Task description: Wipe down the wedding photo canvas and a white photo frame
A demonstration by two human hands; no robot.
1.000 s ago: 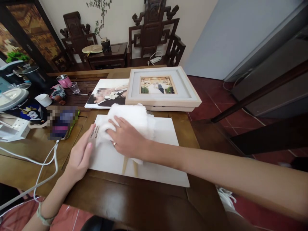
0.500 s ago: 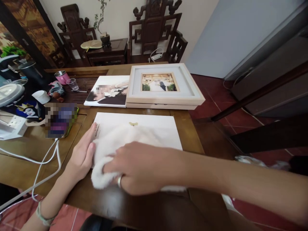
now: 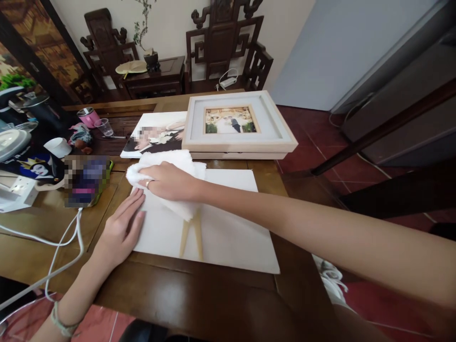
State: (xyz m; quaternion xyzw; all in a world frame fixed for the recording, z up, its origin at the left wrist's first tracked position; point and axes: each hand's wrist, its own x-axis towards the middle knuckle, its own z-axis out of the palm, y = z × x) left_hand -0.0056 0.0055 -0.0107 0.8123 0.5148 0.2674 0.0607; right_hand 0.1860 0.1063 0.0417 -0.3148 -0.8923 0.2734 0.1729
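A white album (image 3: 228, 232) with a gold ribbon mark lies flat on the wooden table (image 3: 199, 294). My right hand (image 3: 167, 180) presses a fluffy white cloth (image 3: 178, 164) onto the album's far left corner, fingers closed over it. My left hand (image 3: 123, 228) lies flat on the album's left edge, fingers stretched out, holding it down.
Behind the album, a framed photo (image 3: 237, 123) sits on a stack beside an unframed print (image 3: 153, 137). At left lie a phone (image 3: 85, 178) with white cables (image 3: 64, 237), a white cup (image 3: 59, 146), a pink mug (image 3: 87, 116) and clutter. Carved chairs stand at the back.
My right hand has swept the cloth from the album's near edge up to its far left corner. My left hand has stayed on the left edge.
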